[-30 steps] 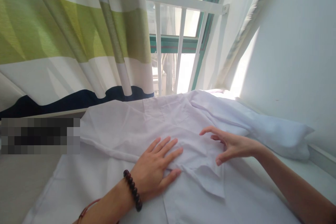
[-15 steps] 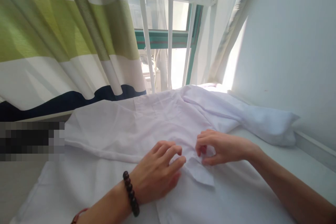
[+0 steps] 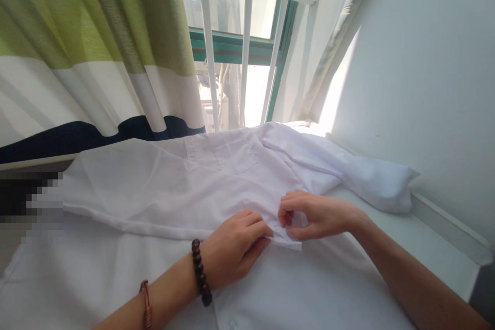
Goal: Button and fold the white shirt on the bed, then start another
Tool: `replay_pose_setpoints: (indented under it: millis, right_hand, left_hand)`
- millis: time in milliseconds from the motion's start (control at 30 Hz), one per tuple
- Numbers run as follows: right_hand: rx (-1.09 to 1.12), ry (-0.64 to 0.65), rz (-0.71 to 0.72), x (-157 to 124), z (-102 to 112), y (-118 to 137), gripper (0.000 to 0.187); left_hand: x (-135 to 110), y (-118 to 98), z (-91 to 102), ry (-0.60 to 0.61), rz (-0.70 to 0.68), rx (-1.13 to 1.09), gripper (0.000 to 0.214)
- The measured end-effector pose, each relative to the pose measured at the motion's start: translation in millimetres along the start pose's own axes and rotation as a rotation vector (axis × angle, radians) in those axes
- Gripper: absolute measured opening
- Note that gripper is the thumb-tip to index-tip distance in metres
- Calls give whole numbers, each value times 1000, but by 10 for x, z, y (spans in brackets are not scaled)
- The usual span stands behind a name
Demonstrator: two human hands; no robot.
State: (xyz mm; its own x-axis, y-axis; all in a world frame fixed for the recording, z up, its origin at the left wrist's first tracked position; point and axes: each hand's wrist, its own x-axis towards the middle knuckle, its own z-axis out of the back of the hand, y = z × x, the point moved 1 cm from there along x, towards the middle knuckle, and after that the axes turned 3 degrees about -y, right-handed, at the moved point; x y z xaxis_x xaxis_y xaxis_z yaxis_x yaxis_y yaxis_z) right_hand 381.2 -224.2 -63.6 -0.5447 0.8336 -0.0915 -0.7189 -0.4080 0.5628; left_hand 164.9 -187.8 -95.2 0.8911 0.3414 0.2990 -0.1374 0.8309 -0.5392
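Observation:
A white long-sleeved garment [image 3: 162,191], like a shirt or lab coat, lies spread in front of me with soft creases. Near its middle, the fingertips of my left hand [image 3: 235,247] are closed on the edge of a narrow flap of the cloth. Just to the right, my right hand [image 3: 317,216] is curled, its thumb and fingers pinching the same flap from the other side. Its exact grip is partly hidden. The flap's corner [image 3: 294,245] sticks out below the right thumb. One sleeve [image 3: 371,175] stretches off to the far right. A dark bead bracelet [image 3: 200,273] circles my left wrist.
The garment lies on a pale flat surface [image 3: 433,232] with a raised ledge [image 3: 452,221] along the white wall [image 3: 433,72]. Behind stand a white railing [image 3: 247,36] and a green-framed window. A striped curtain [image 3: 150,31] hangs at the left.
My left hand has moved right to the flap and closed its fingers on the edge. The flap's corner has lifted and folded up. My view has shifted slightly.

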Motion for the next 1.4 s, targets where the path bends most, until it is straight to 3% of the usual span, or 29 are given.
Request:
replay_pose_setpoints:
  millis: [100,200,300,433,567,667,767,933,1167,1400]
  right_hand:
    - [54,2,4,-10,23,-30,10]
    - [79,54,-21,-29,27,-60,25]
    - [27,66,-38,-35,7,-31,32]
    - [-62,37,-57,-21,-23,58,23]
    - [-63,-8,-20,5,-31,86,13]
    - [-9,-39,-21,22,-22,38,9]
    - [104,-90,-113,26,-2,-60,6]
    - [350,-190,-216,34,-1,-208,22]
    - [465,-343,-214,135,-96,-218,28]
    - [510,-301,-164,136,-59,-207,24]
  left_hand:
    - [19,17,32,-24,125,-113,16]
    - [16,31,44,-27,149,-160,21]
    - [1,28,33,-18,83,-116,29]
    - [2,4,-34,16,-14,94,12]
    - [21,-49,-105,-27,-133,322,20]
    - [33,-69,-104,-85,-149,264,25]
    - [70,-25,-64,-66,9,27,19]
    - [201,82,10,103,321,-328,18]
    - [304,99,52,68,500,-486,27]
    - [308,185,29,79,613,-679,33]
